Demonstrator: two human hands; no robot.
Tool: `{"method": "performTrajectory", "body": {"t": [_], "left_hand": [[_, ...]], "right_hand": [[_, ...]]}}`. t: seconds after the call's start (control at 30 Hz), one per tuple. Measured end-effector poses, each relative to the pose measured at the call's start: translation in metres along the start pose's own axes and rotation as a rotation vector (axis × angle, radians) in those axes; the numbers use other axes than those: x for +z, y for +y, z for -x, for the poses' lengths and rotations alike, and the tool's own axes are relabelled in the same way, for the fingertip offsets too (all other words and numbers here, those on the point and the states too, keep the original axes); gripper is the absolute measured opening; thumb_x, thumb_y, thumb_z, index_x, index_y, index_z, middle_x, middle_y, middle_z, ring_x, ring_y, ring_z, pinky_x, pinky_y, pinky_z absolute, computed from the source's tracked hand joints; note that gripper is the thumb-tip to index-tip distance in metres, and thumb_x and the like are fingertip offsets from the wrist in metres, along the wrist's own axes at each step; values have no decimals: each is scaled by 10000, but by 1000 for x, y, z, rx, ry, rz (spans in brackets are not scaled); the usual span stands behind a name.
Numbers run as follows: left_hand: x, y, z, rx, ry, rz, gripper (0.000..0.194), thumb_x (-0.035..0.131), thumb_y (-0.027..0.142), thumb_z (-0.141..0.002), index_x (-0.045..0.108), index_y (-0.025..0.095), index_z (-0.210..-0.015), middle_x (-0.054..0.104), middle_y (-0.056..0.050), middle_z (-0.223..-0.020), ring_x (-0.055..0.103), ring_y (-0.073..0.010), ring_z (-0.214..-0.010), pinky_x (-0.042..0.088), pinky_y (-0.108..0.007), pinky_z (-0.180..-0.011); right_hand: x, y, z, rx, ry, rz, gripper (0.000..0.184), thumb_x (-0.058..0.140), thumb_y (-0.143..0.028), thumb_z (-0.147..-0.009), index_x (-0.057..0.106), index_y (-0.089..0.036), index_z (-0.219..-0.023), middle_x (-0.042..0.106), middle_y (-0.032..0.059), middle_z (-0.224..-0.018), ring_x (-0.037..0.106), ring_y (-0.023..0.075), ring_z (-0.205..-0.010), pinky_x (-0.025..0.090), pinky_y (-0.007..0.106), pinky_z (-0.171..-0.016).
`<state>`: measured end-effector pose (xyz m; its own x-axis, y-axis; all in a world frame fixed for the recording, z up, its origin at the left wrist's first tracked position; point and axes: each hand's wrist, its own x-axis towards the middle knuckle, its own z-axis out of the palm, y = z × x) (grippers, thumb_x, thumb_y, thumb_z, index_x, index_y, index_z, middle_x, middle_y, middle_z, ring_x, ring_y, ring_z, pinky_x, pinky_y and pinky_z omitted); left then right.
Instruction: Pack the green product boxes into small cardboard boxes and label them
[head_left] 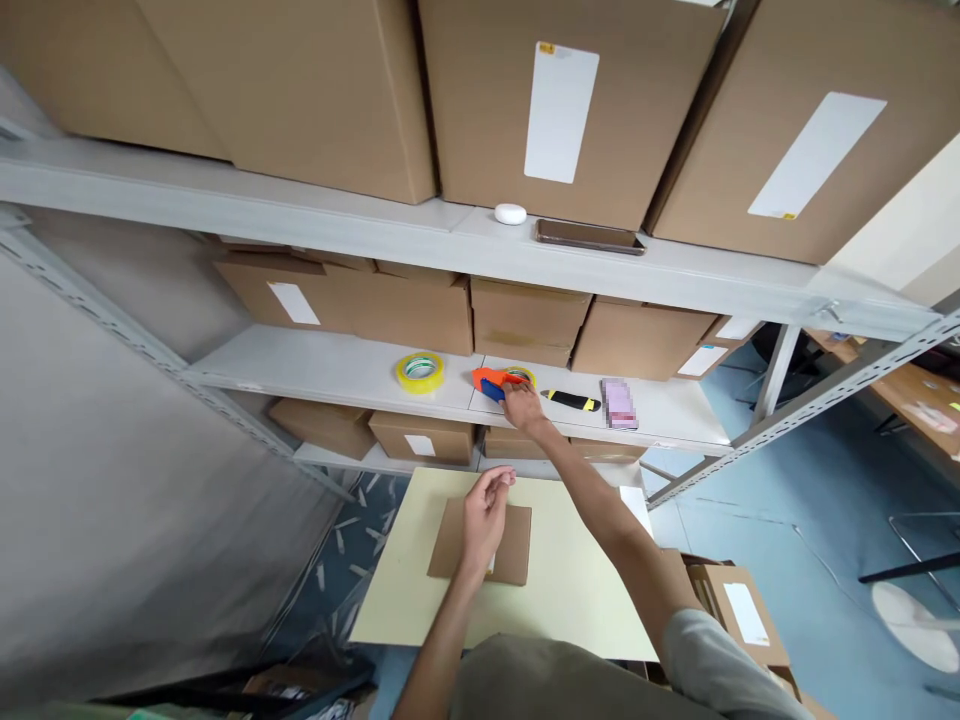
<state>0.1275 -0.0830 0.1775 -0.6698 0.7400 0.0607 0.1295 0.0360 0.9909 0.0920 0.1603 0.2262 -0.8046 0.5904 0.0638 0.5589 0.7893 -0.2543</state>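
On the middle shelf, my right hand [523, 405] is closed around an orange and blue tape dispenser [489, 382]. A roll of yellow tape shows at the dispenser's far side. My left hand [486, 508] hovers over a small flat cardboard box [514, 545], its fingers curled together, with nothing visible in them. Part of the box and of a white label on it is hidden by that hand. The box lies on a pale yellow tabletop [577, 590]. To the right of the dispenser is a black and yellow utility knife [572, 400].
Another yellow tape roll [405, 376] lies left on the middle shelf [322, 362]; a blurred pinkish stack [618, 404] lies right. Above, a phone [589, 236] and a white case [510, 214] rest on the upper shelf's edge. Large cartons [480, 120] stand behind. More boxes [739, 610] are at lower right.
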Motion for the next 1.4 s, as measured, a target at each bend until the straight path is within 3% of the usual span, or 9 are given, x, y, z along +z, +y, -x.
{"method": "performTrajectory", "body": {"t": [0.17,0.27,0.37,0.47,0.57,0.7,0.87,1.23,1.4], "left_hand": [[15,-8,12,-71,-45,96,543,626,739,-1033,789,236,-1156,846,-173,-1244,826,-318,-1181,659,-452,-1082],[27,-22,21,-139,-88,123,631,689,808,-970,798,206,-1120,850,-182,-1194,834,-332,-1135,670,-477,-1055],[38,-43,29,-255,-130,93,719,732,872,-898,805,191,-1116,853,-185,-1179,839,-339,-1120,671,-498,-1059],[53,-64,34,-363,-189,30,762,780,894,-837,803,191,-1131,855,-177,-1175,839,-335,-1121,669,-501,-1070],[76,-80,39,-431,-282,-10,796,813,910,-791,797,187,-1123,851,-179,-1181,836,-324,-1110,669,-484,-1062],[108,-90,52,-483,-373,-64,841,801,939,-778,796,175,-1129,842,-186,-1178,831,-306,-1060,675,-466,-1011],[131,-91,66,-516,-429,-115,834,797,939,-787,796,185,-1143,843,-182,-1172,825,-301,-1060,668,-464,-1012],[158,-84,65,-515,-440,-114,765,776,902,-837,779,200,-1141,842,-169,-1168,818,-309,-1093,655,-503,-1073],[167,-87,63,-510,-458,-110,739,751,887,-877,782,199,-1147,833,-172,-1190,810,-310,-1107,654,-504,-1076]], "right_hand": [[17,11,29,-46,198,-44,642,551,-303,-1146,452,-53,-1728,551,282,-1688,479,387,-1586,299,558,-1388],[51,35,87,-36,460,-146,545,514,-337,-1169,545,-137,-1676,580,233,-1666,499,369,-1578,407,557,-1332],[102,77,166,120,602,-245,453,494,-358,-1182,627,-171,-1573,655,214,-1580,591,349,-1490,498,547,-1247],[155,129,243,439,576,-267,435,510,-410,-1171,682,-142,-1467,706,244,-1485,664,372,-1373,551,564,-1161],[194,182,303,752,459,-248,470,519,-411,-1150,685,-107,-1466,670,294,-1549,625,398,-1453,535,585,-1183],[220,232,351,897,226,-222,563,534,-325,-1130,583,-79,-1633,497,281,-1774,436,382,-1678,422,561,-1314],[226,253,376,792,11,-172,590,391,-122,-1133,553,-113,-1700,434,192,-1836,362,319,-1749,339,517,-1373],[190,288,387,560,-194,-99,550,386,-58,-1125,663,-134,-1594,539,185,-1758,535,325,-1651,479,508,-1253],[170,297,380,497,-238,-47,547,379,-18,-1112,640,-56,-1591,662,234,-1642,670,313,-1514,504,444,-1192]]}}
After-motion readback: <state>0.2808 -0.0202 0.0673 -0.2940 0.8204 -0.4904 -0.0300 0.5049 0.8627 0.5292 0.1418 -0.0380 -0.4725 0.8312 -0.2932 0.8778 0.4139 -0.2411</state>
